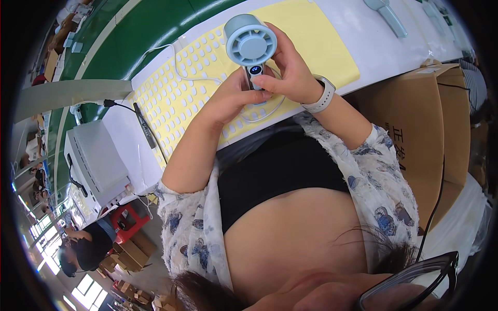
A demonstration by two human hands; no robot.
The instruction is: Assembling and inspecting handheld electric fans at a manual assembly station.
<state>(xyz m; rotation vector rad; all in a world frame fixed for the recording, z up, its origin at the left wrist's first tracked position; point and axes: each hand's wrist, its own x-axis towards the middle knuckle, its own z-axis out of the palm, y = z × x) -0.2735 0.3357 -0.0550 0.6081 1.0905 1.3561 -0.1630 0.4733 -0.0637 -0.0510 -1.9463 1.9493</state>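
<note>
Up close, one small grey-blue handheld fan (pixel 251 47) is gripped in both hands above the workbench.

Left hand (pixel 233 98) wraps the fan's handle from below, thumb near its lit little display; right hand (pixel 290 67) clasps the same handle from the other side, a pale wristband (pixel 321 96) on that wrist. One yellow backing sheet (pixel 197 88) studded with rows of white oval stickers lies under the hands on the white bench (pixel 373 46), with one thin white cable (pixel 176 62) looping across it. A second fan (pixel 386 13) of the same kind lies further back on the bench. One brown cardboard box (pixel 430 119) stands at the right, one white machine (pixel 96 160) at the left. Beyond runs a green floor (pixel 129 41), where another person (pixel 83 249) is seated.
</note>
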